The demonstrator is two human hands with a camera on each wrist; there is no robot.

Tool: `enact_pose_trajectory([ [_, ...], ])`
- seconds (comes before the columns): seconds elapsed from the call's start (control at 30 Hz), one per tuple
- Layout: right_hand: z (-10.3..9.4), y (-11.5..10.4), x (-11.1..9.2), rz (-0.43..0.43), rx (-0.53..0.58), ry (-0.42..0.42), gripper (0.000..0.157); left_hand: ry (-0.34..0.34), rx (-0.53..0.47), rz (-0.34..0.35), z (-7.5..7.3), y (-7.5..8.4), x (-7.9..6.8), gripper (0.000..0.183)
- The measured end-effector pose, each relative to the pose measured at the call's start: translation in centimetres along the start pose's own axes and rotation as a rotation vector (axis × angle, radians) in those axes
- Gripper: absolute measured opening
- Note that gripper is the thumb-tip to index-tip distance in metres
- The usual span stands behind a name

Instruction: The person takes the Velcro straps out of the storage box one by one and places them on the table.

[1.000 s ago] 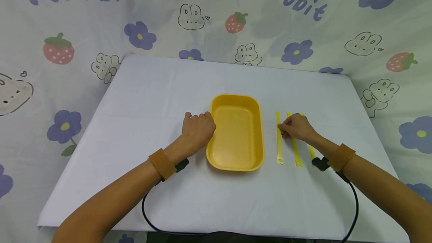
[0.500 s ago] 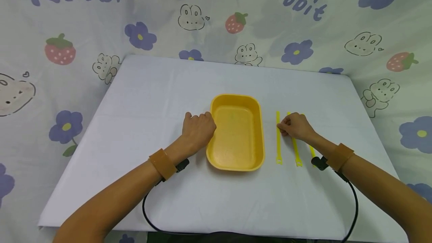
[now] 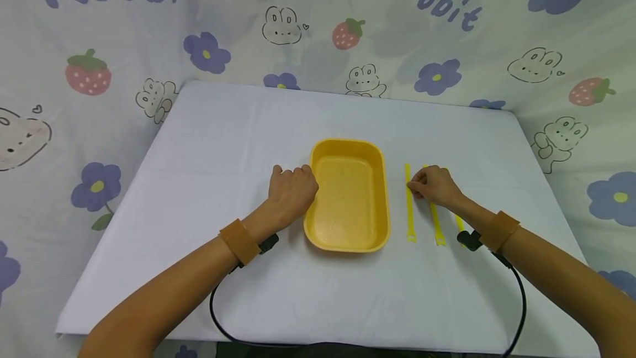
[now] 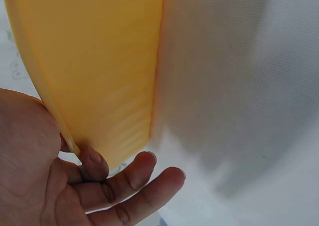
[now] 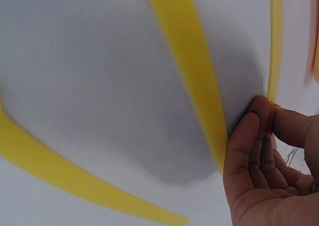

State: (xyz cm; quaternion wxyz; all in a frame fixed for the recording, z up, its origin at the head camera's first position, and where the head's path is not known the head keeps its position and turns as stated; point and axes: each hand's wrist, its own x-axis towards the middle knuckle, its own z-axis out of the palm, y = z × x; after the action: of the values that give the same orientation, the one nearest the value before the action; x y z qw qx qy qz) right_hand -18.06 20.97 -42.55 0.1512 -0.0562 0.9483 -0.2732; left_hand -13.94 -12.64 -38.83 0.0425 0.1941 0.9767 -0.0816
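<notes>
On the white table stands a yellow rectangular tray [image 3: 346, 248], upright. My left hand [image 3: 293, 191] holds its left rim; in the left wrist view the thumb side and curled fingers [image 4: 94, 165] meet around the rim. Right of the tray lie three flat yellow cable straps, each with a slotted head at the near end. My right hand [image 3: 437, 187] pinches the leftmost strap [image 3: 409, 215] between thumb and fingertips, clearest in the right wrist view, where that strap [image 5: 275, 41] rises from the pinch. The middle strap [image 3: 436, 225] passes under this hand, and the wrist partly hides the rightmost strap [image 3: 459, 222].
A white cloth covers the table [image 3: 228, 131]. Behind it hangs a curtain [image 3: 318, 59] printed with rabbits, flowers and strawberries. Each wrist wears a brown band [image 3: 239, 242] with a small camera, and a black cable [image 3: 318, 342] runs along the near edge.
My right hand and the leftmost strap have shifted very slightly left, toward the tray. The left hand, the tray and the other straps look unmoved.
</notes>
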Motion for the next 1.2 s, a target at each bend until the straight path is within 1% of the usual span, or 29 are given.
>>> enact_pose_trajectory([
  [0.2, 0.1, 0.1, 0.0, 0.003, 0.008, 0.005, 0.022, 0.005, -0.003, 0.006, 0.2, 0.1, 0.1, 0.023],
  [0.4, 0.1, 0.4, 0.0, -0.014, 0.006, -0.002, 0.023, 0.016, -0.014, 0.014, 0.2, 0.2, 0.1, 0.022],
  [0.6, 0.0, 0.3, 0.1, -0.039, -0.02, -0.006, 0.024, 0.012, 0.001, 0.018, 0.2, 0.1, 0.1, 0.023],
  [0.83, 0.1, 0.4, 0.0, -0.03, -0.022, -0.023, 0.024, -0.001, -0.001, 0.017, 0.2, 0.2, -0.1, 0.023],
  [0.93, 0.1, 0.4, 0.1, -0.038, -0.025, -0.024, 0.025, 0.001, 0.013, 0.02, 0.3, 0.1, -0.1, 0.023],
  [1.07, -0.4, 0.2, 0.1, -0.054, -0.042, 0.011, 0.03, 0.029, -0.026, -0.024, 0.2, -0.2, 0.0, 0.034],
  [1.2, -1.1, -0.4, -0.1, -0.1, -0.072, 0.078, 0.04, 0.062, -0.113, -0.097, -0.4, -1.1, 0.2, 0.046],
])
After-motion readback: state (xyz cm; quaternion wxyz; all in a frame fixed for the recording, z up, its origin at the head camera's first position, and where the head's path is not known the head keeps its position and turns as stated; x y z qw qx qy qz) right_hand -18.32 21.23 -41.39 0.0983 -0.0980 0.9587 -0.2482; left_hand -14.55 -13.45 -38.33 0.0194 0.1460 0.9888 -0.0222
